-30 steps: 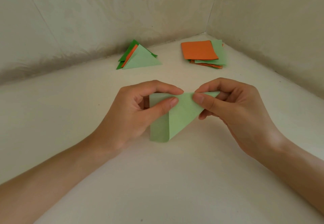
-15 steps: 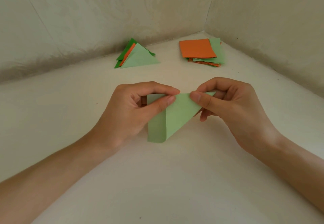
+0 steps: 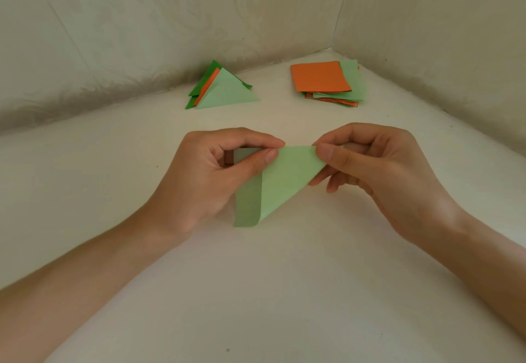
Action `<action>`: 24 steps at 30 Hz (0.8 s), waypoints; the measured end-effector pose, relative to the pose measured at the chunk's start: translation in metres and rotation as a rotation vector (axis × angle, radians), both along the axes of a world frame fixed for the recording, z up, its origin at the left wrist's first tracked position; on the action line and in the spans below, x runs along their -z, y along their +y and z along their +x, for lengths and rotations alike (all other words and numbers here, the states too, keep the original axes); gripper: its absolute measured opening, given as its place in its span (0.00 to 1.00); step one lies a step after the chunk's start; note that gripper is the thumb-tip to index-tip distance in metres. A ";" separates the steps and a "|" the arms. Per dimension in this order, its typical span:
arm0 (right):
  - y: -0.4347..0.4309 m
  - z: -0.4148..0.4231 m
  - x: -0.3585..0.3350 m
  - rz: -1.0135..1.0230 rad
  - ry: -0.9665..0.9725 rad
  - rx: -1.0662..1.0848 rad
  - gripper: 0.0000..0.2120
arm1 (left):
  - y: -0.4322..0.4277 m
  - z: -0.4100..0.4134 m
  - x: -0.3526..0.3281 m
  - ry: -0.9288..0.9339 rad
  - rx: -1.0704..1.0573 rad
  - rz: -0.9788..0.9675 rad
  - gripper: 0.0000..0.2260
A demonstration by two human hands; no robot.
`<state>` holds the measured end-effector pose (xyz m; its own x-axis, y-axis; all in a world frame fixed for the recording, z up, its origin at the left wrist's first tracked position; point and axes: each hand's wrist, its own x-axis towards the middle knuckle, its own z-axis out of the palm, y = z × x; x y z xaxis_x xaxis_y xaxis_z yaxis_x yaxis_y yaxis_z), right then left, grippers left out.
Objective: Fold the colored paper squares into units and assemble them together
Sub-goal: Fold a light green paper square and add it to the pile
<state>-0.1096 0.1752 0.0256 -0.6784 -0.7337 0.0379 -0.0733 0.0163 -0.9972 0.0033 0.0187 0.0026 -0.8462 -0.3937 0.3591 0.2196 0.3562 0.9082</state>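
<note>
A light green paper square (image 3: pixel 280 182) is held just above the white surface, bent over on a diagonal with its lower left corner curled, the fold not pressed flat. My left hand (image 3: pixel 216 175) pinches its upper edge between thumb and index finger. My right hand (image 3: pixel 370 163) pinches the right-hand corner the same way. Part of the paper's left side is hidden behind my left hand.
A pile of folded triangle units (image 3: pixel 225 89), light green, orange and dark green, lies at the back centre. A stack of flat orange and light green squares (image 3: pixel 327 81) sits at the back right, near the corner where two pale walls (image 3: pixel 331 15) meet.
My right hand has carried its corner of the paper leftwards, closer to my left fingertips, so the top flap covers more of the sheet. The piles behind have not moved.
</note>
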 end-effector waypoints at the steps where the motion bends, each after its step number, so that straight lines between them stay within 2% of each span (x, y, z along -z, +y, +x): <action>1: 0.001 -0.002 0.001 0.003 -0.003 0.015 0.02 | 0.000 0.000 0.000 -0.004 0.000 0.005 0.05; 4: 0.000 -0.005 0.002 0.074 -0.001 0.051 0.03 | 0.001 -0.001 0.001 -0.033 -0.005 -0.001 0.05; 6: -0.001 -0.007 0.006 0.184 0.071 0.065 0.05 | -0.002 -0.001 0.002 -0.077 -0.012 -0.030 0.05; 8: -0.001 -0.010 0.010 0.305 0.244 0.081 0.07 | -0.005 -0.002 0.004 -0.137 -0.032 -0.140 0.06; 11: -0.001 -0.012 0.015 0.513 0.612 0.090 0.08 | -0.006 -0.004 0.006 -0.203 -0.059 -0.302 0.05; 12: -0.002 -0.012 0.016 0.557 0.664 0.079 0.09 | -0.006 -0.004 0.006 -0.210 -0.057 -0.332 0.05; 17: -0.006 -0.015 0.020 0.656 0.659 0.070 0.10 | -0.010 -0.007 0.009 -0.227 -0.040 -0.548 0.05; 20: -0.005 -0.018 0.020 0.660 0.656 0.070 0.10 | -0.015 -0.010 0.013 -0.227 -0.011 -0.615 0.06; 24: -0.003 -0.021 0.024 0.643 0.645 0.061 0.09 | -0.022 -0.015 0.020 -0.133 0.074 -0.826 0.13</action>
<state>-0.1305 0.1725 0.0020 -0.7057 -0.7083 0.0198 -0.5945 0.5766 -0.5604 -0.0119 -0.0031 -0.0170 -0.9150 0.0102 0.4033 0.1782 0.9070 0.3816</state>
